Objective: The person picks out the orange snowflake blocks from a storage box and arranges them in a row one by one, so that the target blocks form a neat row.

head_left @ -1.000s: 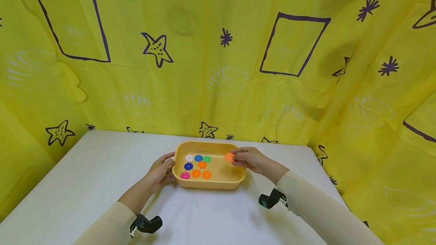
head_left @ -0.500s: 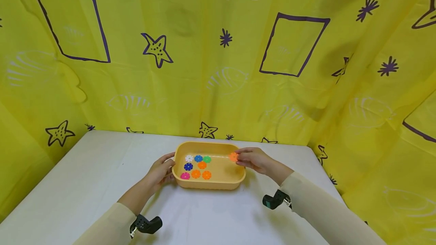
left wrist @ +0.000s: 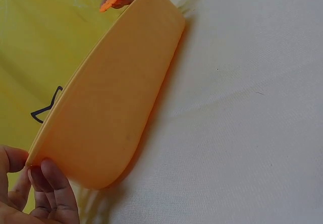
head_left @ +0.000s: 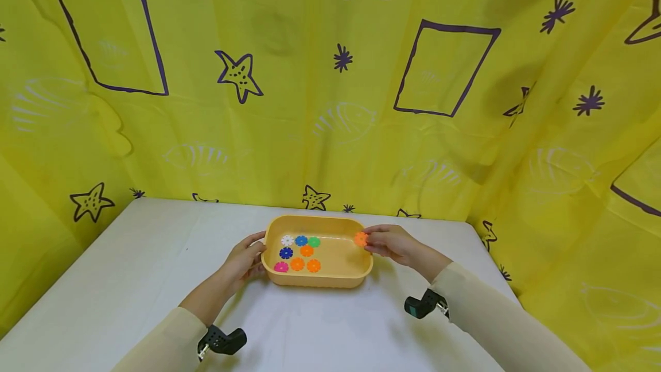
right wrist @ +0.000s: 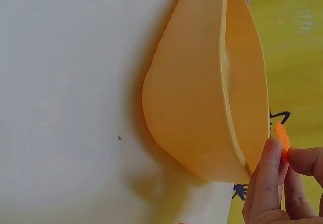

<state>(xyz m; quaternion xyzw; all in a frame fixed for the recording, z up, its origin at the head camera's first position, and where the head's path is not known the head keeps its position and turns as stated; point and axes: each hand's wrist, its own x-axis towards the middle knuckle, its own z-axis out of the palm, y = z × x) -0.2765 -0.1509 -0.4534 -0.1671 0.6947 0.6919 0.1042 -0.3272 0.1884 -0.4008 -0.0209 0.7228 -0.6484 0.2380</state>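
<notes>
A yellow-orange plastic tub stands on the white table. My left hand holds its left end, thumb and fingers pinching the rim in the left wrist view. Over the tub's right end, my right hand pinches an orange snowflake disc; the right wrist view has this disc between thumb and fingers, above the rim. Toward the left inside the tub lie several more discs: white, blue, green, dark blue, pink and three orange ones.
The white table extends around the tub. A yellow curtain with starfish and fish drawings hangs behind it and along both sides. Each wrist wears a black camera mount.
My right hand has drifted right with the orange disc, from inside the tub toward its right rim. The left hand, the tub and the other discs stay where they were.
</notes>
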